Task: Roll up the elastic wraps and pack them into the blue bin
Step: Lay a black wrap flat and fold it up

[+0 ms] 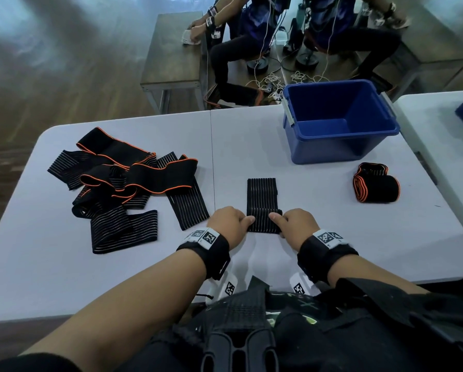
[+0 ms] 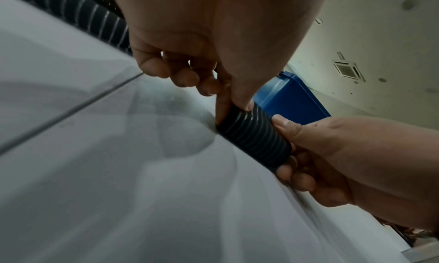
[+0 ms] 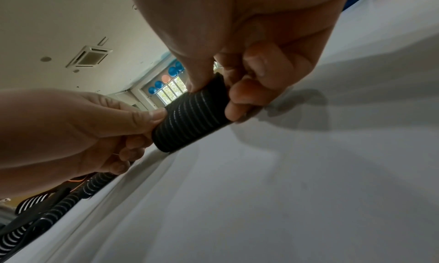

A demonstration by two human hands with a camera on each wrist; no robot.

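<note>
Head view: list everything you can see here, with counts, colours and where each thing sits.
Table: one, white, under everything.
Bin: one, blue, far right of table, nothing visible inside.
Rolled wraps: apparently two, black with orange edges, right, near the bin.
Loose wraps: tangled pile, count unclear, black, striped, some orange-edged, left.
Striped wrap: one, black, centre, near end rolled.
People: two, seated at far tables.
Left hand: grip on the roll's left end.
Right hand: grip on its right end.

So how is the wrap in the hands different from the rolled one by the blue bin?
The striped wrap is only partly rolled, its far end flat on the table; the orange-edged roll is fully wound. The left hand and right hand pinch the striped wrap; nothing touches the orange-edged roll. Both are black and outside the blue bin.
</note>
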